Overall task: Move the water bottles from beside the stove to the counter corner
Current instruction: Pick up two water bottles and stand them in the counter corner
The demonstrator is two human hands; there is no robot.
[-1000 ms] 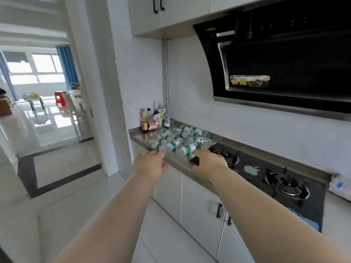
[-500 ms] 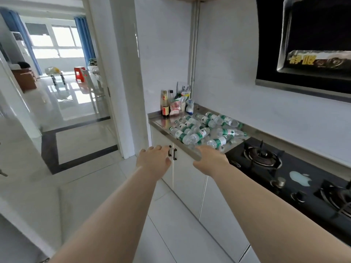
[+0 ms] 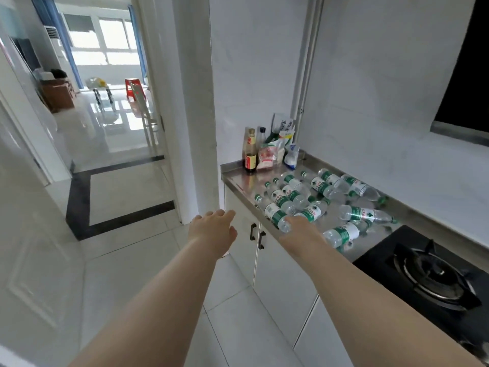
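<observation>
Now your left hand point(image 3: 213, 229) hangs off counter point(image 3: 239, 178) edge, fingers loosely apart, empty. Your right hand point(image 3: 301, 229) rests at counter edge against nearest bottle point(image 3: 272, 211); finger state hidden, cannot tell. Water bottles point(image 3: 321, 193) lie scattered on counter beside stove point(image 3: 434, 274), sauce bottle point(image 3: 250, 153) at far corner.

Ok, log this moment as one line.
bottles: lying on counter | right hand: at nearest bottle, grip unclear | left hand: open, empty
</observation>
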